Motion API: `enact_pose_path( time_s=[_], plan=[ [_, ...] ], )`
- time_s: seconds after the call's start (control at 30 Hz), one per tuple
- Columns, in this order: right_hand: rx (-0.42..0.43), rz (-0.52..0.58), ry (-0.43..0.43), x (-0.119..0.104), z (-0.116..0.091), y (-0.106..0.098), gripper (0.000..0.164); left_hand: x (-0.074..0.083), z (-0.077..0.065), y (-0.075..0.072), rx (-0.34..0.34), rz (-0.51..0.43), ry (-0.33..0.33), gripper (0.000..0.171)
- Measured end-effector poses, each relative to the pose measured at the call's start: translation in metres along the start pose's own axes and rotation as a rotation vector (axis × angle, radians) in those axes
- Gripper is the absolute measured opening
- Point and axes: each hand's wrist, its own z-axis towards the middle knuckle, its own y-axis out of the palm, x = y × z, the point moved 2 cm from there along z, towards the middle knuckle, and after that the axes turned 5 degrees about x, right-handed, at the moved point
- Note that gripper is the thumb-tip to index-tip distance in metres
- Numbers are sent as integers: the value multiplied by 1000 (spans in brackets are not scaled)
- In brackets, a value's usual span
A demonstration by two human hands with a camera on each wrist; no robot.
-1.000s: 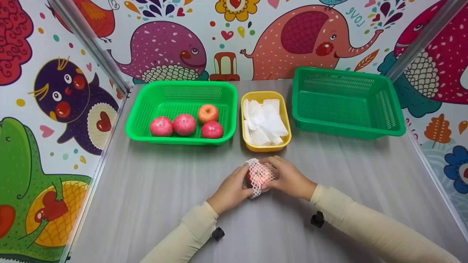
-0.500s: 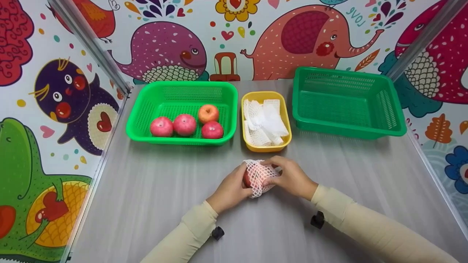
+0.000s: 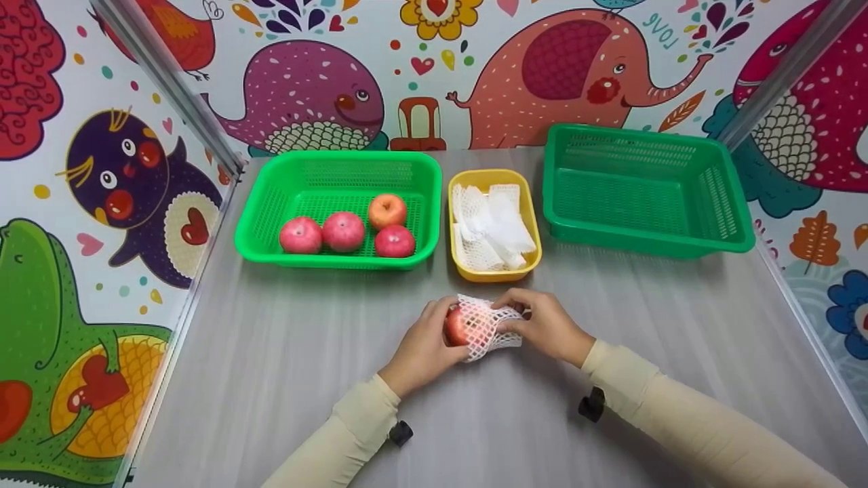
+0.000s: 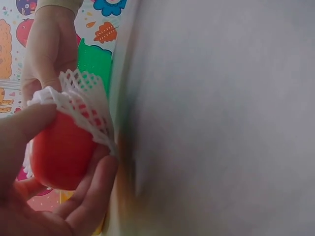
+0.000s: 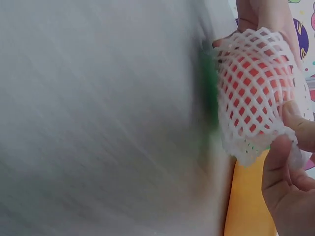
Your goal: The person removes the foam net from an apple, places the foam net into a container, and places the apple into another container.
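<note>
A red apple point(image 3: 459, 327) sits partly inside a white foam net sleeve point(image 3: 483, 329) above the table's middle. My left hand point(image 3: 422, 347) grips the apple from its left side, where bare red skin point(image 4: 64, 152) shows outside the net in the left wrist view. With thumb and fingers my right hand point(image 3: 546, 328) pinches the loose right end of the net sleeve point(image 5: 253, 88). In the right wrist view the mesh covers the apple's near side, and its gathered end lies between thumb and finger.
A bright green basket point(image 3: 339, 261) at the back left holds several apples point(image 3: 343, 231). Beside it stands a yellow tub point(image 3: 495, 276) of white net sleeves point(image 3: 494, 224). A darker green basket point(image 3: 644, 244) stands at the back right. Patterned walls border the table point(image 3: 305, 379).
My right hand has shifted slightly right, drawing the net's end out from the apple. More of the apple's left side is bare. My left hand has moved slightly with it.
</note>
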Motion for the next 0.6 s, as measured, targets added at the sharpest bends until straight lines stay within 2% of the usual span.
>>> enact_pose_path(
  time_s=[0.23, 0.37, 0.6],
  plan=[
    [-13, -18, -2, 7, 0, -6, 23, -2, -4, -3, -8, -81, -41, 77],
    [11, -51, 9, 10, -1, -13, 21, -6, -6, -4, -5, -88, -58, 77],
    [52, -39, 50, 8, 2, -22, 18, -11, -8, -2, -14, -71, -56, 76]
  ],
)
